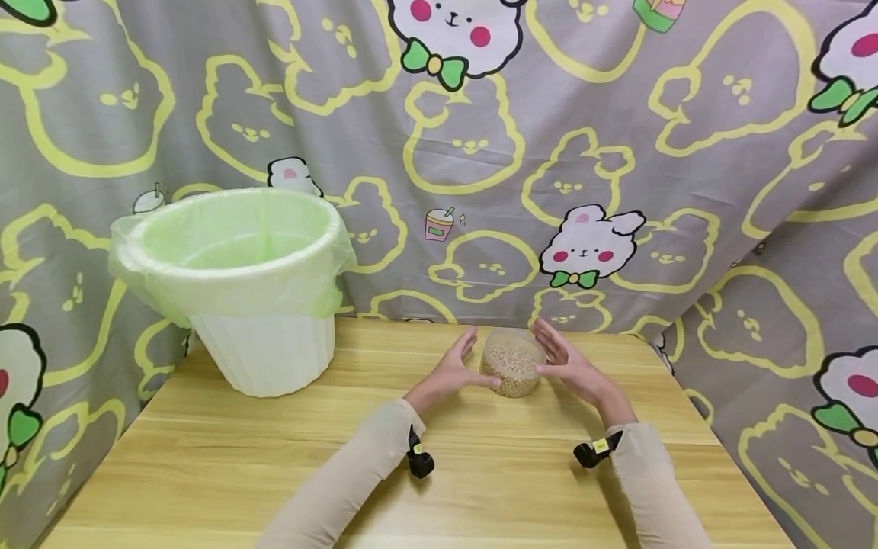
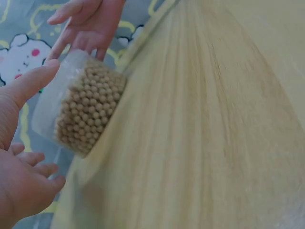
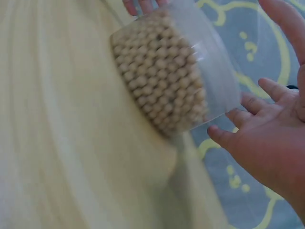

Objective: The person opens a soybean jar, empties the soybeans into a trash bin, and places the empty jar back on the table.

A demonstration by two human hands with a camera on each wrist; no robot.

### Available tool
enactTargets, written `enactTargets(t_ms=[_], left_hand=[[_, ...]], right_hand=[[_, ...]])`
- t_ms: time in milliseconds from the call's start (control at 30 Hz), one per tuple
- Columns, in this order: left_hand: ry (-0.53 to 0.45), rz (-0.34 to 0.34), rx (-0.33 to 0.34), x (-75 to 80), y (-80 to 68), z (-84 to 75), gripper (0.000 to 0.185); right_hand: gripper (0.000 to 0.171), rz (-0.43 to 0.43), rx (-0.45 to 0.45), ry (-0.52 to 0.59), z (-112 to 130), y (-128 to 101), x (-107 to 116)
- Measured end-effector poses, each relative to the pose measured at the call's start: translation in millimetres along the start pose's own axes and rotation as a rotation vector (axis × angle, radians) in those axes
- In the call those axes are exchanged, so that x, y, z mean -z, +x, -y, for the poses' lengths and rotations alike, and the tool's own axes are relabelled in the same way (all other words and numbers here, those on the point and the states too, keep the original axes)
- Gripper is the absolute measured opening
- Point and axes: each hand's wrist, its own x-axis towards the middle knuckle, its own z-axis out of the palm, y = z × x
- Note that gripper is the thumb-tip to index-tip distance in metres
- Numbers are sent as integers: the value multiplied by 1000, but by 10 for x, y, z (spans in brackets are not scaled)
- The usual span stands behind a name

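A clear round tub (image 1: 536,352) stands upright on the wood-patterned table (image 1: 494,488), close to its far edge; small beige balls (image 1: 509,383) fill its lower part, and a band of bare clear wall rises above them; whether anything covers the top cannot be told.

The left hand (image 1: 449,372) is at the tub's left side, widely open, with the thumb stretched toward the near face and the fingers spread apart from it; it has hold of nothing, and whether the thumb touches the wall cannot be told; the right hand (image 1: 575,370) is at the tub's right side, its palm turned in toward it, likewise well open and gripping nothing; its fingertips come right up to the clear wall in the right wrist view, though contact there is uncertain.

Beige sleeves (image 1: 357,469) cover both forearms on the near side of the tub; a small black device (image 1: 420,461) sits at the left wrist and another black device (image 1: 590,454) at the right, both nearer the person than the tub.

Well apart to the left of the tub stands a much taller white bin (image 1: 267,351), its green translucent liner (image 1: 274,229) folded out over the rim; behind the tub hangs a grey curtain (image 1: 473,229) printed with yellow outlines and white rabbits.
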Motion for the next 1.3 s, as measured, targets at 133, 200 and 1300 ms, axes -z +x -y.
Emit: enactTargets(t_ms=[133,200,1300], left_hand=[[-41,26,10,-8,19,71,113],[-63,36,11,-11,37,103,110],[7,-70,-192,270,-43,-409,98]], right_hand=[[105,16,-13,7,-99,8,9],[107,17,-16,15,-132,18,15],[97,-224,6,-91,414,295,-458]])
